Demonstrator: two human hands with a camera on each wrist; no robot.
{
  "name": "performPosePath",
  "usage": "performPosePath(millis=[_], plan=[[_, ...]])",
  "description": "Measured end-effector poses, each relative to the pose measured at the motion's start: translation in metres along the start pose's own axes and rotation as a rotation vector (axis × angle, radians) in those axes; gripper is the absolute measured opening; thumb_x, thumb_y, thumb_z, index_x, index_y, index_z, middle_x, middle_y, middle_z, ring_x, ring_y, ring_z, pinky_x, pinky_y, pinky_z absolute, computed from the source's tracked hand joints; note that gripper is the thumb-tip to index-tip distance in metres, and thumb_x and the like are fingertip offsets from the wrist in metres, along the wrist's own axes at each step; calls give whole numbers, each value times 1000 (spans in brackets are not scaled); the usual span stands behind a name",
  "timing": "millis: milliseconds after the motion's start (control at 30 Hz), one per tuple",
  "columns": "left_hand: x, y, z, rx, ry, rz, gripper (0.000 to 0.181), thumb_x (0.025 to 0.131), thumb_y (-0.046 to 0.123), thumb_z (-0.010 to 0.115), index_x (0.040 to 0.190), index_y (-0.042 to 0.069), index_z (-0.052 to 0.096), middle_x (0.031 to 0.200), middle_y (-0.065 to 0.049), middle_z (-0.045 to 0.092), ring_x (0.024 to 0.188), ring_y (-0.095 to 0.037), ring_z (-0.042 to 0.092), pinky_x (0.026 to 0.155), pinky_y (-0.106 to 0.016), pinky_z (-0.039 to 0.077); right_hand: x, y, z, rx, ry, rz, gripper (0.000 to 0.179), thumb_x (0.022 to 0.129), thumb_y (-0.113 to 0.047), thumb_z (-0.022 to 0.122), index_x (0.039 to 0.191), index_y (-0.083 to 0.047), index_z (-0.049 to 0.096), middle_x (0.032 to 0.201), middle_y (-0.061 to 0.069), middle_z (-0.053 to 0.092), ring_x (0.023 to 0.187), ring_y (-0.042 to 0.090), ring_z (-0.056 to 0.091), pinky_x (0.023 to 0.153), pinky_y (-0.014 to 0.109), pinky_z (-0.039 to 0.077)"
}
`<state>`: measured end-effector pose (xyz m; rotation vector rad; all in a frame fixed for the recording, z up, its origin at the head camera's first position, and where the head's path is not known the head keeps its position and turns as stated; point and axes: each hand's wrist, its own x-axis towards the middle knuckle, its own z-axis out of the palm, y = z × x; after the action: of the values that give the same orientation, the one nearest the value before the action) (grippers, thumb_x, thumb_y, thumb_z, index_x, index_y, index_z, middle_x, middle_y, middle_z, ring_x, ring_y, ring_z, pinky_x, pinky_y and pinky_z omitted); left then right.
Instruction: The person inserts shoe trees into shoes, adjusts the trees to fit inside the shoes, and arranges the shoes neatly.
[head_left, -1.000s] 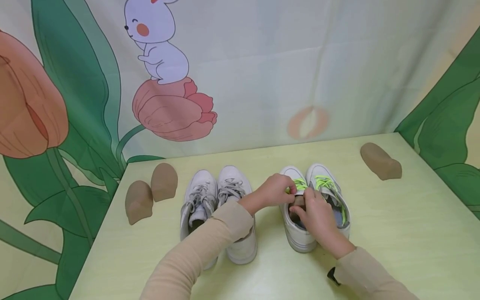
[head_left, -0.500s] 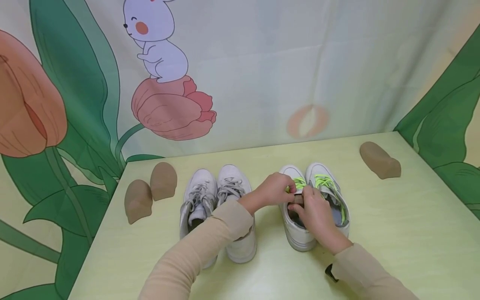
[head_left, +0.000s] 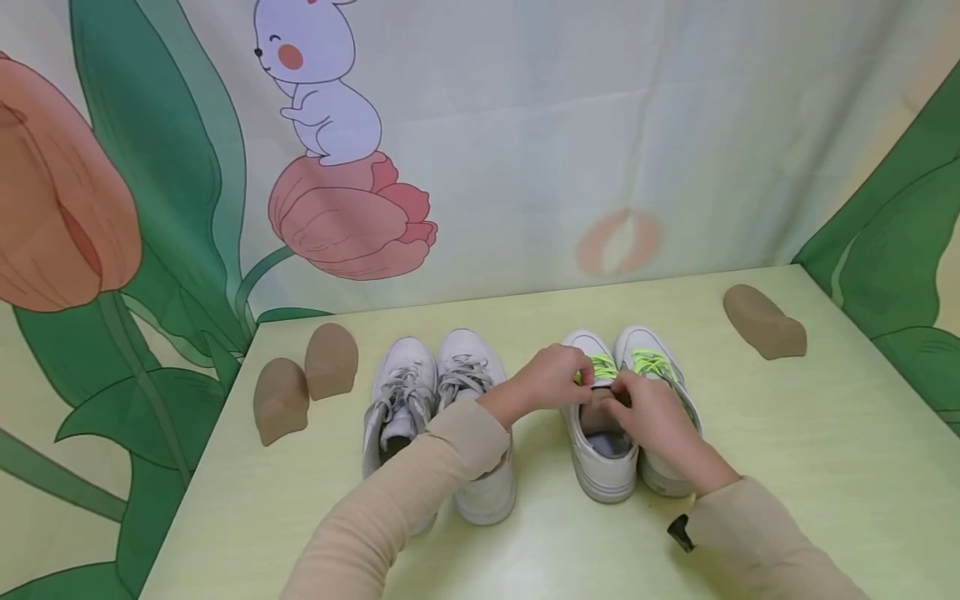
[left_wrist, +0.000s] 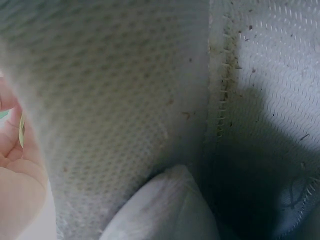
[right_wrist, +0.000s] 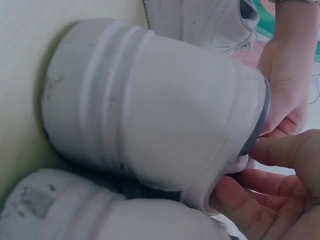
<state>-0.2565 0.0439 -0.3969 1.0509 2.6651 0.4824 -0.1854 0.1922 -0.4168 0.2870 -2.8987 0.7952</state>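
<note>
A pair of white sneakers with neon green laces stands right of centre in the head view. Its left sneaker (head_left: pixel 604 473) has a brown toe-shaped insert (head_left: pixel 597 412) inside, under the tongue. My left hand (head_left: pixel 557 377) pinches that sneaker near the tongue and laces from the left. My right hand (head_left: pixel 654 410) holds the opening's right edge, fingers curled at the collar in the right wrist view. It partly covers the right sneaker (head_left: pixel 667 479). The left wrist view shows a close mesh lining (left_wrist: pixel 125 100); part of a hand is at its left edge.
Another pair of white sneakers (head_left: pixel 474 354) with greyish laces stands to the left, partly under my left forearm. Two brown inserts (head_left: pixel 281 402) lie at the table's left and one brown insert (head_left: pixel 765 323) at the far right. A printed curtain (head_left: pixel 510 167) hangs behind the table (head_left: pixel 795 433).
My right hand has drawn back to the right from over the left sneaker's opening, baring more of the brown insert and the insole. The left hand stays at the tongue.
</note>
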Motion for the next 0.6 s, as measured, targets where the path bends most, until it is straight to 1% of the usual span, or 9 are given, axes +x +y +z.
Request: performPosePath(millis=[67,133,200,300,400,500,600], plan=[[0,0,0,-9,1,-1,8,78,19,62,78,11,62,74,4,58,67,-9,48,56,-14,35,0,-2,-2,4,-1,21,18,80,-22,63,77,-4,58,61,1,53,53,11,45,49,23,35],[0,0,0,-6,5,2,9,78,20,62,79,11,62,75,4,59,67,-9,48,57,-15,35,-1,-4,-2,-2,-1,48,23,80,-26,63,72,-5,58,57,0,51,52,11,44,48,23,34],[0,0,0,0,11,6,9,79,21,62,79,11,63,74,4,59,67,-9,48,58,-15,35,-2,-7,-2,-26,-6,77,30,79,-32,63,66,-7,55,53,-1,48,50,12,43,47,24,32],[0,0,-1,9,20,9,7,78,19,61,78,12,63,71,4,58,65,-10,47,57,-15,35,-3,-12,1,-83,-18,99,36,77,-41,63,62,-9,54,50,0,46,49,15,44,45,26,31],[0,-1,-1,-2,23,2,5,77,16,60,78,12,63,67,5,56,63,-9,46,56,-15,34,-3,-16,6,-147,-37,131,40,74,-48,63,64,-10,57,51,2,49,48,17,46,42,28,32],[-1,-2,-1,-14,27,3,5,76,15,60,77,12,64,65,5,55,62,-9,45,55,-15,33,-1,-17,11,-186,-49,181,42,73,-52,62,64,-11,59,52,3,50,47,18,46,40,29,31],[-1,-2,0,-22,30,6,5,76,15,60,77,11,64,65,6,55,62,-9,45,56,-14,32,-1,-16,14,-180,-40,209,39,74,-50,62,69,-11,60,54,3,51,48,18,46,40,29,31]])
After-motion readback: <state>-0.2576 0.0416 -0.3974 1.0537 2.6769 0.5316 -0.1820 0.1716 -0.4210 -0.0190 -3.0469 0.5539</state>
